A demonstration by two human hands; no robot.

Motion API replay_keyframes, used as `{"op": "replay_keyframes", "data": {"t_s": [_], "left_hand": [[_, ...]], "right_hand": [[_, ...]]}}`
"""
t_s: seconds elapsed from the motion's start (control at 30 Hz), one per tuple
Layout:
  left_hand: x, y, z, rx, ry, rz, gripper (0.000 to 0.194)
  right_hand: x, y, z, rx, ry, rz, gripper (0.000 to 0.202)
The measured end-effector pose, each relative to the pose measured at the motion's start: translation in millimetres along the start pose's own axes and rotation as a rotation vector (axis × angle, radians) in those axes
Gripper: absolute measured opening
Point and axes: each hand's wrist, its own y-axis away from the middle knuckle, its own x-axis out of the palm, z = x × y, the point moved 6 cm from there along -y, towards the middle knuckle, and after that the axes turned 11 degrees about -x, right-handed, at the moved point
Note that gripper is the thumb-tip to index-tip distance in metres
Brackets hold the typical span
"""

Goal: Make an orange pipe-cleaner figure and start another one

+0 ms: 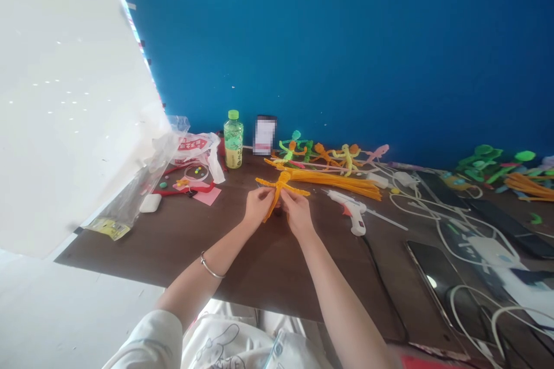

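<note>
Between my two hands is an orange pipe-cleaner figure (283, 180), with a round head, two arms stretched out sideways and a body hanging down. My left hand (259, 205) pinches its lower left side. On the other side, my right hand (296, 210) grips the lower body with closed fingers. Part of the body is hidden behind the fingers. Just beyond the hands lies a bundle of orange pipe cleaners (337, 181). A white hot glue gun (351, 210) rests to the right of my right hand.
A green-capped bottle (234, 141) and a propped phone (264, 135) stand at the back. Finished pipe-cleaner figures (346, 157) line the wall. At left are plastic bags (197, 147), pink paper (206, 195) and a white case (150, 203). Cables and a dark phone (437, 277) lie at right.
</note>
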Motion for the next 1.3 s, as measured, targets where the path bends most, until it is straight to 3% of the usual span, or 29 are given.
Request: {"op": "replay_keyframes", "data": {"t_s": [0.13,0.27,0.37,0.5,0.77,0.97,1.17,1.3], "left_hand": [[2.7,9,-11,0.196,-0.186,-0.027,0.021],[5.9,19,-24,0.442,-0.54,-0.093,0.023],[5.9,20,-27,0.484,-0.674,-0.11,0.016],[5.1,22,-31,0.489,-0.644,-0.081,0.022],[3.0,7,-21,0.253,-0.236,0.047,0.028],[7.9,4,-14,0.073,0.128,0.195,0.027],[10.4,7,-14,-0.054,0.347,0.243,0.02],[15.6,7,-12,-0.144,0.467,0.388,0.014]], "right_hand": [[-9,-1,-2,-0.04,-0.014,-0.122,0.035],[-7,1,2,-0.081,0.049,-0.113,0.035],[-4,4,9,-0.108,0.102,-0.111,0.036],[0,6,18,-0.133,0.12,-0.104,0.032],[4,6,33,-0.318,0.28,0.005,0.025],[6,10,39,-0.347,0.352,-0.009,0.024],[5,9,40,-0.317,0.338,-0.007,0.025],[3,9,38,-0.312,0.373,-0.038,0.027]]}}
